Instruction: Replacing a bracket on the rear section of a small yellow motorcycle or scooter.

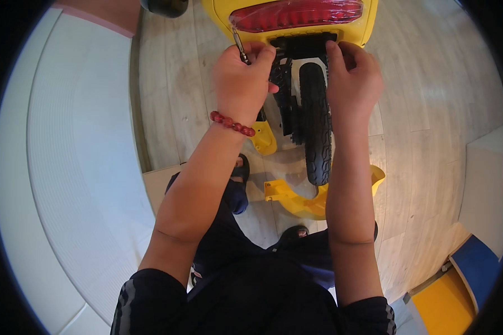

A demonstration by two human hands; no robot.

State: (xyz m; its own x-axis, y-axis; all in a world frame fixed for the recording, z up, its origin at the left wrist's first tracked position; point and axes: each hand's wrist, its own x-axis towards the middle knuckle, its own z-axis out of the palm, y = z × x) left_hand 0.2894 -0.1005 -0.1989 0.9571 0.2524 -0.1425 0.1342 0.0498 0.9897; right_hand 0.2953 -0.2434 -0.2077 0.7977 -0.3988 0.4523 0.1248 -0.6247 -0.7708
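My left hand [241,78] is closed around a slim screwdriver [240,46], its metal shaft pointing up toward the red tail light [296,15]. The thumb and forefinger of that hand meet at the left end of a black bracket [304,46] below the light. At the bracket's right end, my right hand [356,75] is closed, thumb tip against its edge; its other fingers are partly hidden. The yellow rear body [369,22] of a two-wheeled scooter surrounds the light. Below the bracket hangs the black rear tyre [316,123], between my forearms.
A curved yellow fender piece [296,206] lies on the wood-look floor [419,167] near my feet. Another yellow part [264,138] is beside the wheel. A long white surface [84,151] runs along the left. Blue [478,262] and orange [444,304] panels stand at lower right.
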